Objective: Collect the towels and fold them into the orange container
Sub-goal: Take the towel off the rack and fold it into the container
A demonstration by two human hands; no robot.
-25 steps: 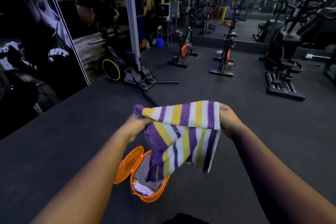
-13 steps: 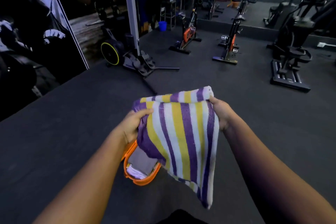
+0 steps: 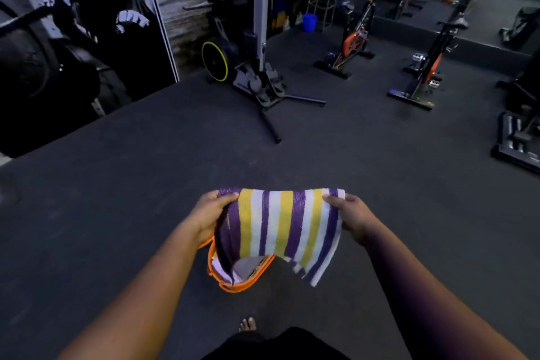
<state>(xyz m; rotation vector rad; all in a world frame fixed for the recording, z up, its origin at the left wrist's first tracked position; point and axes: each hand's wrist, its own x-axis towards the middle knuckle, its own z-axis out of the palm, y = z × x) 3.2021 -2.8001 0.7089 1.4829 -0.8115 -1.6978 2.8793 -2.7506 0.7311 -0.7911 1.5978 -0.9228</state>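
Taking the orange container [image 3: 233, 286] on the floor [image 3: 117, 199] as my reference, I am working left to right. My left hand [image 3: 209, 215] is hanging above the container's left rim, fingers [image 3: 225, 199] curled over the upper left corner of the striped towel [image 3: 280, 228] and pinching it. The towel is hanging spread between both hands, directly above the container and overlapping its right side; its lower edge is drooping toward the opening without, as far as I can tell, touching it. Inside the container I am seeing pale folded cloth, partly hidden. My right hand [image 3: 355, 218] is up and to the right of the container, fingers clamped on the towel's upper right corner. I am judging the towel light, soft and limp, sagging wherever it is unsupported, not slippery. Corner holds look best for keeping the edges square while folding. A bare foot [image 3: 247, 324] is showing nearer me than the container.
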